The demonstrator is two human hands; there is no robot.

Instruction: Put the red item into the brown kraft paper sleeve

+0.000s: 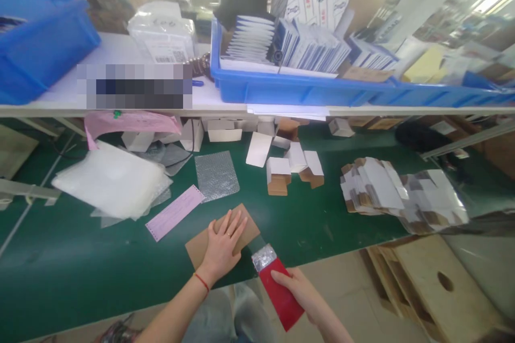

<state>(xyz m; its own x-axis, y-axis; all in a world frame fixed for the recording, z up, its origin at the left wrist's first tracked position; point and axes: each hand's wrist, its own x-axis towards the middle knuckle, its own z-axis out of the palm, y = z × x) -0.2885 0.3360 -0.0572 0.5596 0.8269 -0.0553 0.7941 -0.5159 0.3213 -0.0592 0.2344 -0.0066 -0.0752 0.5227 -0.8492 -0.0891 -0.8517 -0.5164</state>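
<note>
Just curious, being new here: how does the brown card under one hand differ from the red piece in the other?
The brown card lies flat on the green table; the red piece is held off its edge. The left hand presses the card with its palm; the right hand grips the red piece. The red piece has a silvery end; the card is plain. Both are flat.

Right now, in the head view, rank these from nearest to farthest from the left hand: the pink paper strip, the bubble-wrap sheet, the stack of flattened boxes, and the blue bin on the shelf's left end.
1. Pink paper strip, just left of the left hand.
2. Bubble-wrap sheet, straight beyond it on the green mat.
3. Stack of flattened boxes, far to the right.
4. Blue bin, up on the shelf, far left.
</note>
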